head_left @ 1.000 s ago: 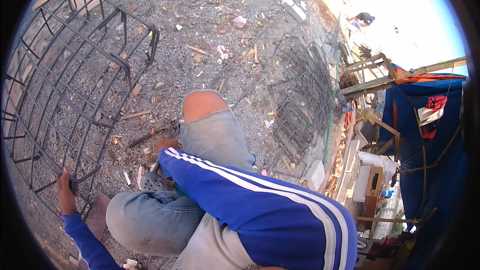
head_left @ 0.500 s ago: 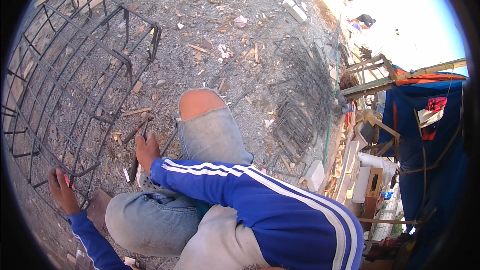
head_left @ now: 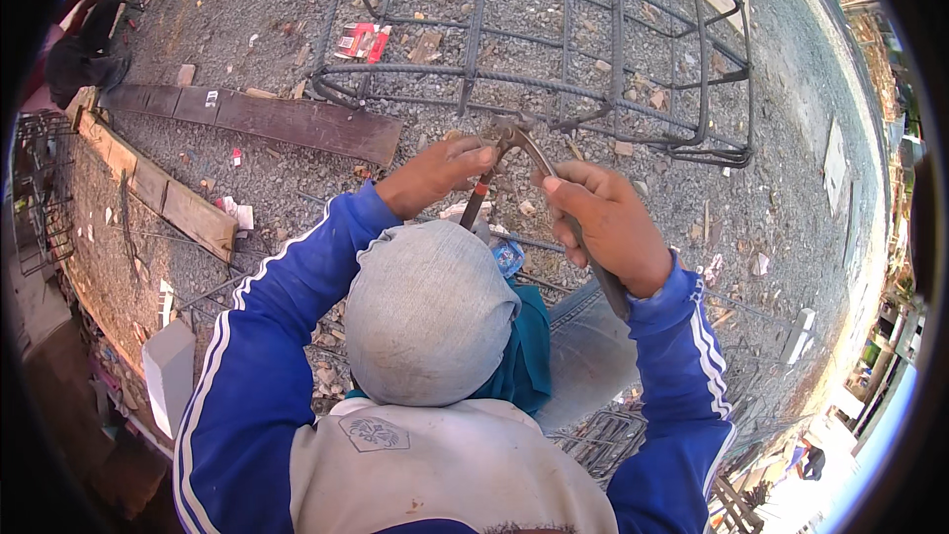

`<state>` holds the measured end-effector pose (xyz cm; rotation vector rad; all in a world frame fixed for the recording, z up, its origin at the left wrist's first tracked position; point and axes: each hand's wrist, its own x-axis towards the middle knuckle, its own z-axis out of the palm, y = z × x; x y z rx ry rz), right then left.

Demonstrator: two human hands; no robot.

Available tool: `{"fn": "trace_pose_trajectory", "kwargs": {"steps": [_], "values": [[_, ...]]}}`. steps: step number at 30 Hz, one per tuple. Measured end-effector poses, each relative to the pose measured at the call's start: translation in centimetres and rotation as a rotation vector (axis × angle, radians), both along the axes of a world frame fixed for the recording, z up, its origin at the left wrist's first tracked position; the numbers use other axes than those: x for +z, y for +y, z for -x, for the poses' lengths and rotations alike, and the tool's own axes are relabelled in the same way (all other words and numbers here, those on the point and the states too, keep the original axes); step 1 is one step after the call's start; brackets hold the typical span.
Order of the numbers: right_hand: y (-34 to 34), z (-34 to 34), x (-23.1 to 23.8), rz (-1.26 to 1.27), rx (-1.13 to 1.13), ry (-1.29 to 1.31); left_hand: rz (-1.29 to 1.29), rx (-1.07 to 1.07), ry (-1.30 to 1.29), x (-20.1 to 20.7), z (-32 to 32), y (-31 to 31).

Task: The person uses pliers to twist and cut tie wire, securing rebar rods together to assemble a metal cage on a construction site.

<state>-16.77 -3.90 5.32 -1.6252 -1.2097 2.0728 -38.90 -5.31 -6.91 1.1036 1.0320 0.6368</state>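
My right hand (head_left: 603, 222) is wrapped round one dark handle of a pair of long-handled pincers (head_left: 531, 146). The other handle, with an orange-red band, slants down between my hands. Close beside the tool's head, the fingers of my left hand (head_left: 440, 176) are bent and pressed together. Whatever they pinch is too small to make out. Just beyond the tool's head lies the near side of a rebar cage (head_left: 474, 74), made of long ribbed bars and bent stirrups.
A brown plank (head_left: 297, 127) lies on the gravel left of the cage, with another board (head_left: 168, 188) nearer. A red and white packet (head_left: 363, 42) lies inside the cage. A pale block (head_left: 168, 376) is at far left. More rebar (head_left: 608, 435) lies at lower right.
My view has swung left, bringing the cage from the left to the top middle. My left hand has come from the cage to the pincers' head; the pincers are raised in my right hand.
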Motion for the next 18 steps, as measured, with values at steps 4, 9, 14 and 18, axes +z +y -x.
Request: {"fn": "trace_pose_trajectory", "kwargs": {"steps": [4, 9, 14, 18], "values": [[2.2, 1.7, -0.1, 0.042, 0.065, 0.007, 0.193, 0.006, -0.167, 2.3, -1.9, 0.9], [4.9, 2.0, 0.9, -0.064, 0.21, -0.103, 0.338, 0.12, -0.224, 1.9, -3.1, 2.4], [7.2, 2.2, 2.6, -0.066, 0.528, -0.288, 0.68, 0.084, -0.322, 3.2, -2.8, 2.0], [8.2, 3.3, 1.9, -0.149, 0.55, -0.335, 0.57, 0.1, -0.341, 3.1, -2.6, 2.6]]}}
